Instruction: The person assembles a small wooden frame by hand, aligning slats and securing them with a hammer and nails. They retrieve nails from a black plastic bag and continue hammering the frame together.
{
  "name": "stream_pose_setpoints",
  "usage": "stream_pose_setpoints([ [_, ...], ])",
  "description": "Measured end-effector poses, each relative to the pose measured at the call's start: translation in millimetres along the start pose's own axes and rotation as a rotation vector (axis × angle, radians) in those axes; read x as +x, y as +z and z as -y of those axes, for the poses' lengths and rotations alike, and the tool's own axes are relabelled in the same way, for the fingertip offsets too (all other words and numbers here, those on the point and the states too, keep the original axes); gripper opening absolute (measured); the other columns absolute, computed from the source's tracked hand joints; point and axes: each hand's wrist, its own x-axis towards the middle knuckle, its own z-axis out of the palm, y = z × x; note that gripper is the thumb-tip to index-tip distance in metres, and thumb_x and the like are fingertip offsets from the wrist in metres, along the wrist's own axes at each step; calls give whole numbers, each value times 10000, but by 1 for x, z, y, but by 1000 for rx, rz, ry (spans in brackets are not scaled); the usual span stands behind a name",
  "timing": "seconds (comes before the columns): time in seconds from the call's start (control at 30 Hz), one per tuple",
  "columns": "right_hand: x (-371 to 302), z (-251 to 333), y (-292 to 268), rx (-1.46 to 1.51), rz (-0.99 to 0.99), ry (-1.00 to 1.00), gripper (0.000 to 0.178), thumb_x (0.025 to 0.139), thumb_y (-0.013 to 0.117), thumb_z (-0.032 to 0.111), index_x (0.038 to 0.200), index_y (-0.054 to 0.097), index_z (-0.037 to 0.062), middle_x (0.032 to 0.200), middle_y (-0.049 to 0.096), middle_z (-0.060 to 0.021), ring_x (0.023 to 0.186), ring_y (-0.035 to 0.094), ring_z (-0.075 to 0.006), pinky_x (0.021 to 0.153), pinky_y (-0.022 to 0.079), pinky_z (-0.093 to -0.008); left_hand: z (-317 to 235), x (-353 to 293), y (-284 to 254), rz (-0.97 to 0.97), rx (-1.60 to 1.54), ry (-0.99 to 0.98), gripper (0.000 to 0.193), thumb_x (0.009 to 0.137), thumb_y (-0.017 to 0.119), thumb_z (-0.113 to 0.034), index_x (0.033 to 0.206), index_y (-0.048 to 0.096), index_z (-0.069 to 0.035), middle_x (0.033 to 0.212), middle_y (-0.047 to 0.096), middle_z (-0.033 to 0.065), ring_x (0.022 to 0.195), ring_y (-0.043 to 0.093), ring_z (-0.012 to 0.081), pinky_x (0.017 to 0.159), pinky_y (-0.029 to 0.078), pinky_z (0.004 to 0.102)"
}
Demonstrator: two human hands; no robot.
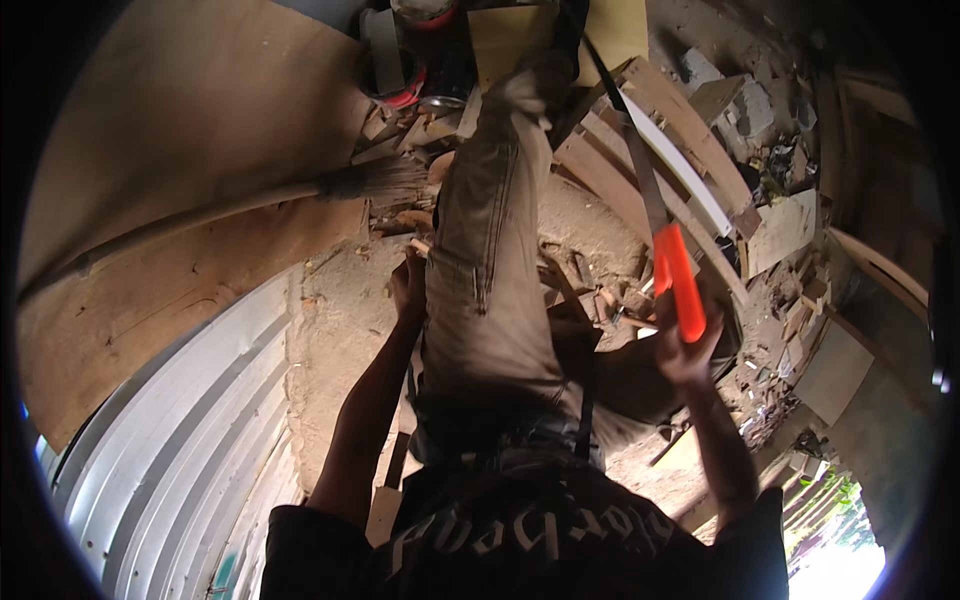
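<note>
My right hand (688, 345) is closed round the orange handle (678, 285) of a handsaw (640, 165). The saw's long dark blade points away from me, up past my outstretched foot. My left hand (408, 285) is beside my thigh, its fingers curled in shadow. A small pale wooden end (420, 246) shows at those fingertips; whether I grip it is hard to make out. My trousered leg (490, 230) stretches forward between both hands, the foot near a yellowish board (500, 45).
A broom (370, 180) lies across a large plywood sheet (190, 265) at the left, above corrugated metal (170, 470). Red-rimmed cans (400, 85) stand at the far side. Stacked wooden planks (690, 130) and scattered offcuts (610, 300) lie on the right.
</note>
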Motion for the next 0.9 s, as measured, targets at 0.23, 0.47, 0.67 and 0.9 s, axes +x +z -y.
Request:
stream_pose_setpoints([
  [0.23, -84, 19, 99, 216, -347, 262, 197, 860, 694, 130, 874, 558, -11, 628, 545, -53, 567, 522, -95, 523, 445, -279, 20, 22, 7, 85, 85, 40, 566, 1042, 331, -425, 712, 520, -6, 611, 500, 47, 587, 461, 169, 564, 399, 373],
  [0.47, -145, 23, 127, 266, -535, 267, 140, 885, 658, 84, 856, 561, -14, 644, 535, -51, 588, 470, -70, 535, 429, -257, 41, 41, 9, 202, -23, 275, 537, 1036, 341, -410, 785, 564, 10, 675, 553, 64, 638, 522, 190, 617, 446, 374],
  [0.67, -173, 12, 92, 212, -627, 274, 206, 898, 670, 136, 794, 554, 2, 593, 510, -48, 586, 448, -64, 535, 417, -264, 47, 78, -14, -245, -383, 425, 456, 1023, 378, -361, 965, 584, 42, 846, 614, 101, 792, 594, 226, 751, 490, 366],
  [0.9, -205, -30, 68, 205, -910, 341, 229, 919, 647, 162, 824, 547, -20, 608, 494, -68, 604, 425, -86, 554, 408, -288, -136, -41, 19, -82, -459, 662, 297, 995, 497, -231, 1165, 543, 8, 1067, 614, 118, 1009, 594, 214, 915, 465, 352],
])
